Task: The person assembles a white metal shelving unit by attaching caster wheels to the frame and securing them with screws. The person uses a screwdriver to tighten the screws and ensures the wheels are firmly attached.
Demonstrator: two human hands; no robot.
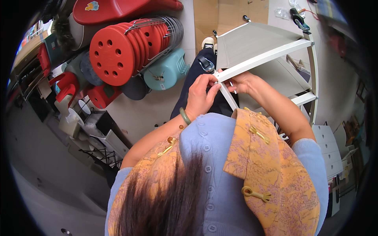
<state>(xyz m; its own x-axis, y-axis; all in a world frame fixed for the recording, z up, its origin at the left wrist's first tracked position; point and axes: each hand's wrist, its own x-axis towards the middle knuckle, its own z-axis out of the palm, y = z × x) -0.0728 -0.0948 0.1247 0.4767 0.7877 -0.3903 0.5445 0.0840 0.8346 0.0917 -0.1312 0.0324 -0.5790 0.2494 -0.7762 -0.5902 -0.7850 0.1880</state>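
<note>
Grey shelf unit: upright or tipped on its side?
Tipped: the grey shelf unit lies sideways, casters pointing sideways, both hands at its corner.

A stack of red perforated stools (118, 49) lies beside a teal plastic stool (167, 70).

The pale floor (157, 110) carries a stack of red stools (118, 51) and a teal stool (167, 70) beside it.

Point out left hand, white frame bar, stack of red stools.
left hand (200, 96), head view, back of the hand
white frame bar (267, 58), head view, middle of the bar
stack of red stools (112, 55), head view, seat of the front stool
</note>
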